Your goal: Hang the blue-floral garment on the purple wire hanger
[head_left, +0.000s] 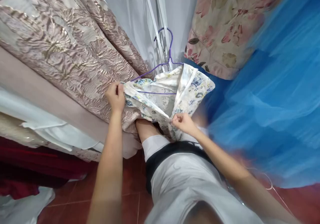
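Note:
A white dress with blue and yellow flowers (197, 87) hangs on a purple wire hanger (171, 46) in front of my legs. My left hand (116, 96) is closed on the garment's shoulder edge, at the left end of the hanger. Lower down, my right hand (183, 121) pinches the garment where its two front edges meet in a V. Through the open neckline the hanger's bottom bar shows. The hook points up and to the left, in front of white hanging straps, and I cannot tell whether it rests on anything. The garment's lower part is hidden.
Pink brocade fabric (75, 51) hangs on the left, with white and dark red cloth (37, 157) below it. A pink floral cloth (220, 34) and bright blue tulle (272, 111) hang on the right. Red tiles (130, 200) cover the floor.

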Motion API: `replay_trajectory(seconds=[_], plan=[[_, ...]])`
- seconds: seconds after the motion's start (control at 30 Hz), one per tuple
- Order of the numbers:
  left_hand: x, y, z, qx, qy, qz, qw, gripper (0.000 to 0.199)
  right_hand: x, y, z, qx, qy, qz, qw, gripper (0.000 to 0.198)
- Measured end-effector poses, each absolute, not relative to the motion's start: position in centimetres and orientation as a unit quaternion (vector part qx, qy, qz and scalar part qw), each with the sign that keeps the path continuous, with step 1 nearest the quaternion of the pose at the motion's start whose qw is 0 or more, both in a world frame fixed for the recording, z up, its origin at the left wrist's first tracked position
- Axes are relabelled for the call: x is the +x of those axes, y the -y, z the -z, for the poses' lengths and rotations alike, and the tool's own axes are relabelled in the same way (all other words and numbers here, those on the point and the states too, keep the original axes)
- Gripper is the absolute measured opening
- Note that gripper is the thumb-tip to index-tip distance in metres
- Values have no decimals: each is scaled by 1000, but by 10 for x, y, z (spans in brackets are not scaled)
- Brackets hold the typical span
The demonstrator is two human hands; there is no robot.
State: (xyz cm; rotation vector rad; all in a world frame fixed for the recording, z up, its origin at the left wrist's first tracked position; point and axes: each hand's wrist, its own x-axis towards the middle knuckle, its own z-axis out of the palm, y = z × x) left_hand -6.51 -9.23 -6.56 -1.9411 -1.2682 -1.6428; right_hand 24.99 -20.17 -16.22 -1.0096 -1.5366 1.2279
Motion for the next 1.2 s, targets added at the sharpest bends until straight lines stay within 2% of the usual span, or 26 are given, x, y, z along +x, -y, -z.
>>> replay_trajectory(seconds=[0.2,0.37,0.47,0.53,0.67,0.8,0.93,1.0,1.1,1.17,1.2], plan=[[-31,110,137,-687,477,547,27,34,261,201,188,-442,632,-469,431,15],[17,123,160,-747,455,483,-38,31,271,199,191,-481,682,-410,369,18],[56,142,152,-764,415,484,-96,30,272,206,179,-524,641,-299,474,21],[80,157,141,-775,373,491,-137,30,273,210,165,-484,634,-261,544,35],[107,182,121,-805,285,494,-163,33,286,204,142,-392,685,-320,525,69],[109,195,118,-811,279,490,-159,35,314,182,153,-496,597,-287,562,90],[103,201,122,-800,311,485,-168,36,342,171,183,-582,498,-325,554,110],[102,203,121,-796,317,485,-175,34,344,180,189,-596,463,-307,580,107],[107,207,117,-797,312,481,-189,30,329,207,181,-539,495,-248,635,74],[116,208,114,-817,295,454,-200,28,314,221,172,-471,585,-285,595,56],[121,208,113,-829,285,435,-204,27,309,223,169,-444,618,-317,566,55]])
